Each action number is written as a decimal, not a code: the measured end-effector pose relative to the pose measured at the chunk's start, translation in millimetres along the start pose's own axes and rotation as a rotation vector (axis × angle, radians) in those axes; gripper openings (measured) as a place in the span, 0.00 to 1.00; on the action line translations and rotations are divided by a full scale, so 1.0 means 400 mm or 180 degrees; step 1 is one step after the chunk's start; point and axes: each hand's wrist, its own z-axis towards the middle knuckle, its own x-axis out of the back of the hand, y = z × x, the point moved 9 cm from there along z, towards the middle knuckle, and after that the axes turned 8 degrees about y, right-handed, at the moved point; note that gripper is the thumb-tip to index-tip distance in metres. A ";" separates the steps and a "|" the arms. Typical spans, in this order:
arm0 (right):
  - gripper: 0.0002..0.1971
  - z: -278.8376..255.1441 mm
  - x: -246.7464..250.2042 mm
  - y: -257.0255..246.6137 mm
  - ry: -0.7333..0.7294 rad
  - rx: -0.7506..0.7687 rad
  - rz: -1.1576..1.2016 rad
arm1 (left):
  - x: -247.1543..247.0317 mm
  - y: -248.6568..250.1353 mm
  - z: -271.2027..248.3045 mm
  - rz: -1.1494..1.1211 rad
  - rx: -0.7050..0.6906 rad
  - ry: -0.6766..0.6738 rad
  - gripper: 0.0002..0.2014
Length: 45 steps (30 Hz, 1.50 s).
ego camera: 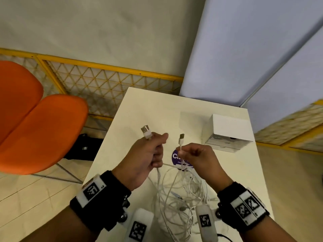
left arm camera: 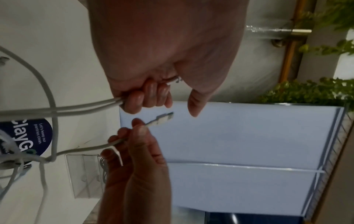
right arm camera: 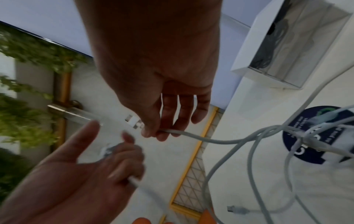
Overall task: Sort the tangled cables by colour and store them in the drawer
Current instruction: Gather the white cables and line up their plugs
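Here, white table (ego camera: 218, 172), orange chair (ego camera: 40, 130), yellow mesh fence (ego camera: 104, 81)

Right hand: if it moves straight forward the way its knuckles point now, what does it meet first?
Probably the small drawer box, beyond the right hand on the white table; depth is unclear.

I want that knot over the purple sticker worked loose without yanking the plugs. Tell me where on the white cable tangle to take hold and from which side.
Grip the white cable tangle at the knot, not the plugs. Come from above, on the right hand side: the knot hangs above the table, strands meeting there, loose loops below. The left hand already grips two strands.
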 end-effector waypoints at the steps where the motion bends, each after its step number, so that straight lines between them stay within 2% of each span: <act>1: 0.02 -0.021 -0.001 -0.024 -0.0018 0.0079 -0.0030 | -0.016 -0.002 -0.001 0.0088 -0.0060 -0.0035 0.13; 5: 0.02 -0.098 -0.010 -0.101 -0.0107 0.0290 -0.0089 | -0.083 0.005 -0.023 0.0521 -0.0433 -0.0247 0.09; 8: 0.04 -0.137 -0.006 -0.143 0.0031 0.0344 -0.0011 | -0.111 0.014 -0.041 0.0573 -0.0582 -0.0240 0.05; 14: 0.08 -0.189 0.010 -0.223 0.0381 0.0564 0.0089 | -0.148 0.024 -0.093 0.0810 -0.0758 -0.0346 0.16; 17: 0.08 -0.205 0.011 -0.250 0.0509 0.0644 0.0195 | -0.156 0.051 -0.119 0.0993 -0.0901 -0.0260 0.17; 20: 0.11 -0.212 0.010 -0.251 0.0511 0.0655 0.0113 | -0.145 0.093 -0.129 0.1263 -0.1099 -0.0092 0.22; 22: 0.11 -0.218 -0.001 -0.241 0.0324 0.0699 -0.0202 | -0.123 0.129 -0.129 0.1376 -0.1272 0.0138 0.24; 25: 0.02 -0.228 -0.009 -0.220 0.0052 0.0996 -0.0630 | -0.096 0.184 -0.137 0.1326 -0.1522 0.0301 0.26; 27: 0.08 -0.232 -0.015 -0.183 -0.0173 0.1090 -0.0877 | -0.094 0.206 -0.143 0.0990 -0.1530 0.0111 0.25; 30: 0.15 -0.225 0.001 -0.089 -0.0333 0.0884 -0.1058 | -0.106 0.235 -0.175 0.0484 -0.1458 -0.0289 0.23; 37: 0.13 -0.173 0.098 0.167 -0.0260 0.0353 -0.1664 | -0.106 0.337 -0.257 0.0131 -0.1846 -0.0462 0.22; 41: 0.13 -0.161 0.111 0.183 -0.0215 0.0440 -0.1786 | -0.125 0.315 -0.260 0.0496 -0.1726 -0.0506 0.22; 45: 0.11 -0.147 0.118 0.090 0.0023 0.0722 -0.1780 | -0.134 0.244 -0.233 0.1247 -0.1474 -0.0484 0.15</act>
